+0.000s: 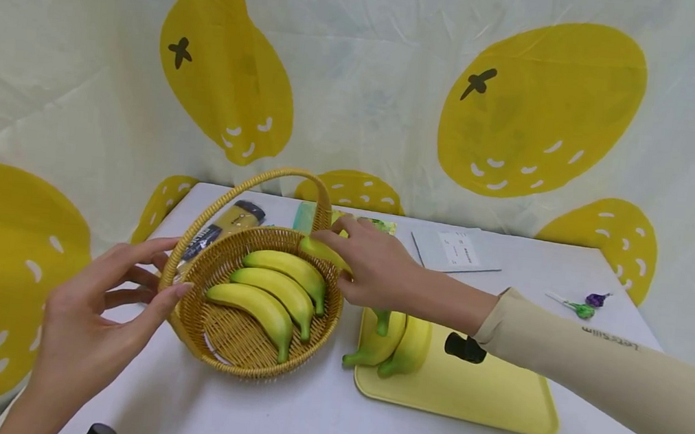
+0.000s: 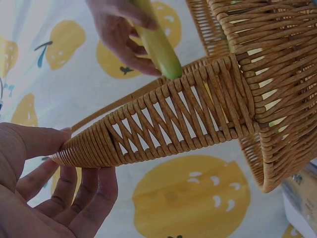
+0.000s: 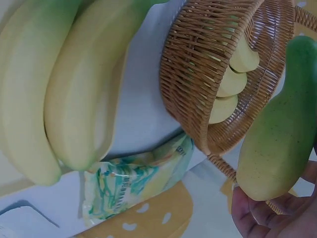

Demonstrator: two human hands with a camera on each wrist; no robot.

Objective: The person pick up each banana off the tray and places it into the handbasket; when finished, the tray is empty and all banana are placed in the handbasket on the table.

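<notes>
My left hand (image 1: 90, 318) pinches the arched handle (image 2: 163, 116) of a round wicker basket (image 1: 236, 351) between thumb and fingers, at the handle's left side. Inside the basket three yellow bananas (image 1: 253, 305) lie side by side. My right hand (image 1: 381, 261) holds another banana (image 1: 322, 251) over the basket's right rim. That banana's green end (image 3: 302, 54) shows large in the right wrist view, with fingers curled at its lower end. Two more bananas (image 1: 411, 343) rest together on the left end of a yellow tray (image 1: 481, 394), right of the basket.
Behind the basket on the left lies a yellow and dark package (image 1: 232, 224). A green patterned packet (image 3: 133, 181) sits at the back, beside a pale booklet (image 1: 456, 249). Two lollipops, one green (image 1: 584, 311) and one purple (image 1: 596, 299), lie on the far right. A fruit-print cloth (image 1: 372, 74) hangs behind.
</notes>
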